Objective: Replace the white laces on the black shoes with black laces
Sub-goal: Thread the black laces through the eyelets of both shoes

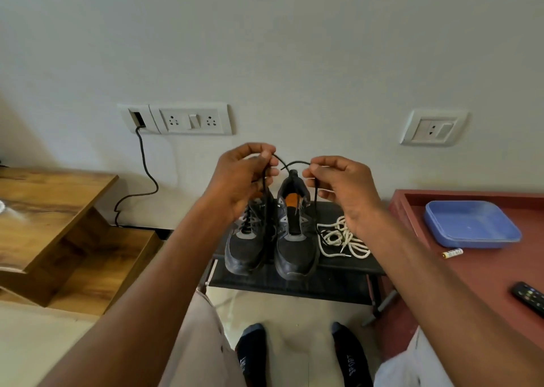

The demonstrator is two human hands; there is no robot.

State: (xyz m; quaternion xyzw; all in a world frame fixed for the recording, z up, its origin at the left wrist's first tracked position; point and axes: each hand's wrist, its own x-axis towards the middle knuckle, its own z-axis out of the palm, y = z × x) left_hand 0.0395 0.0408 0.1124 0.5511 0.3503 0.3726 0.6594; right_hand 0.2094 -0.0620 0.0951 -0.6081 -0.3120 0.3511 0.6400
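I hold the black lace up in front of me, above the black shoes, with the left hand pinching one part of it between thumb and fingers and the right hand pinching another, so each grip is pressed closed on the cord and a short arc of lace spans the gap between them. Both tails hang down from my fingers toward the shoes; I judge I hold it this way to find the middle and even out the two ends before threading. The shoes stand side by side on the low black rack, toes toward me; the shoe on my left looks already laced in black, while the one on my right shows an open tongue and bare eyelets, so I take that as the shoe the lace is meant for. The white laces lie in a loose heap on the rack just to the right of the shoes, touching nothing I can make out but the rack. To the right of the shoes, the red bench edge stands close to my right forearm; to their left a wooden step sits well apart, leaving that side freer for my elbow. The near rim of the rack runs just in front of the toes, so there is little room to slide the shoes toward me.
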